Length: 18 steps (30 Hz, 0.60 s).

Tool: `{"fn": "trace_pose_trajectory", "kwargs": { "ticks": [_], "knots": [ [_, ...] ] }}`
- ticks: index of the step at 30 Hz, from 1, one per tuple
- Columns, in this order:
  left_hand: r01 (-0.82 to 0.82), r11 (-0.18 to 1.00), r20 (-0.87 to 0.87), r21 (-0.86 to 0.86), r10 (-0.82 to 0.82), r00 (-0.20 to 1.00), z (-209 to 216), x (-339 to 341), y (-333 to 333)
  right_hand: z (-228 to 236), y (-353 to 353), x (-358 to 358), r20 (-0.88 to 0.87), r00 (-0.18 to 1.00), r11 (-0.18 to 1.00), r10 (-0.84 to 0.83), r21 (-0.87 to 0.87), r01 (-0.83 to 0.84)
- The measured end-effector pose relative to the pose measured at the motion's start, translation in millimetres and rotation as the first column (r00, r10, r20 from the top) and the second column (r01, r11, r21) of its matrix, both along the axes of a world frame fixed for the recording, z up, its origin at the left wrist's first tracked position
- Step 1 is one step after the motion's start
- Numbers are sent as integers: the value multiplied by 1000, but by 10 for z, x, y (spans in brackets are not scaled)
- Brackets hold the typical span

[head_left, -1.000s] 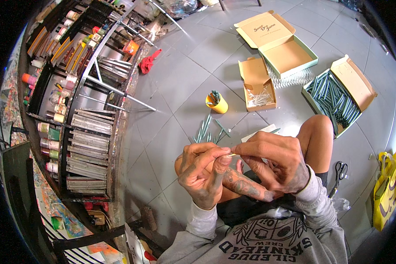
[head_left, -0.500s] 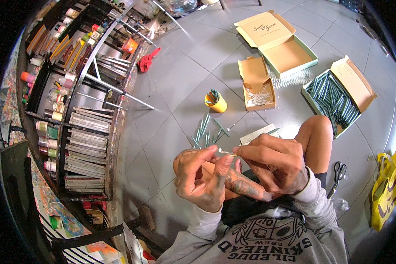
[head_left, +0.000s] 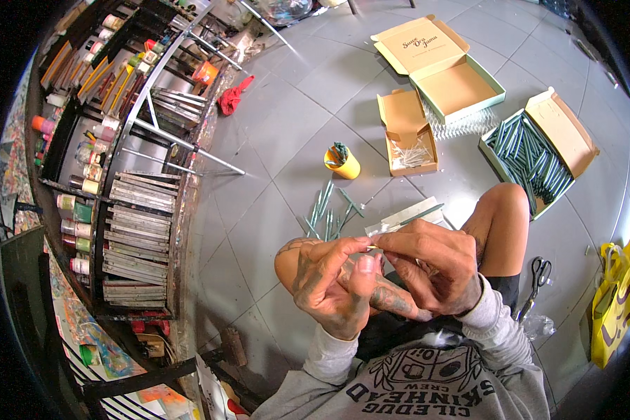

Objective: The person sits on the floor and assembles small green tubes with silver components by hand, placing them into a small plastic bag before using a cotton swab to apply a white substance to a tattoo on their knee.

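Observation:
Over my lap, my right hand (head_left: 432, 264) pinches a tiny, thin, pale yellow piece (head_left: 374, 246) between its fingertips; most of the piece is hidden. My left hand (head_left: 332, 283) faces it, index fingertip against or very near the piece's end, thumb held apart below. Just beyond my hands a dark green pen-like stick (head_left: 421, 215) lies across a small white block (head_left: 392, 216). Left of that, several green sticks (head_left: 320, 204) are scattered on the floor. A yellow cup (head_left: 344, 168) holds more dark sticks upright.
A small open box (head_left: 402, 112) contains thin white sticks. Behind it stands an open carton (head_left: 462, 98); to the right, another box (head_left: 532, 157) is full of green sticks. Scissors (head_left: 537, 283) and a yellow bag (head_left: 614, 301) lie at right. A crowded shelf (head_left: 136, 231) runs along the left.
My left hand has moved right and its index fingertip has closed in on my right fingertips. The white bit between my hands is out of sight. A whitish blur now shows over my lap.

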State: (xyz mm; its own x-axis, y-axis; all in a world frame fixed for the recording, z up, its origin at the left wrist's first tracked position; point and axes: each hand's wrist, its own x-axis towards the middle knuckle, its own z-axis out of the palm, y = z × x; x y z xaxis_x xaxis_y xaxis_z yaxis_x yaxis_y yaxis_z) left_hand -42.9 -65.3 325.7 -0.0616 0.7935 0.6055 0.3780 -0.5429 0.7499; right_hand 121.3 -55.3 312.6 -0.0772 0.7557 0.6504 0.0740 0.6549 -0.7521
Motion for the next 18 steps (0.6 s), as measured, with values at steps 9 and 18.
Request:
{"fn": "trace_pose_trajectory", "kwargs": {
  "ticks": [9, 18],
  "knots": [
    [14, 1000, 72, -17, -13, 997, 23, 48, 24, -3, 11, 5, -5, 1000, 1000, -21, 15, 21],
    [293, 934, 444, -202, -179, 878, 55, 82, 21, -13, 4, 44, -72, 994, 992, 82, -91, -88]
  ]
}}
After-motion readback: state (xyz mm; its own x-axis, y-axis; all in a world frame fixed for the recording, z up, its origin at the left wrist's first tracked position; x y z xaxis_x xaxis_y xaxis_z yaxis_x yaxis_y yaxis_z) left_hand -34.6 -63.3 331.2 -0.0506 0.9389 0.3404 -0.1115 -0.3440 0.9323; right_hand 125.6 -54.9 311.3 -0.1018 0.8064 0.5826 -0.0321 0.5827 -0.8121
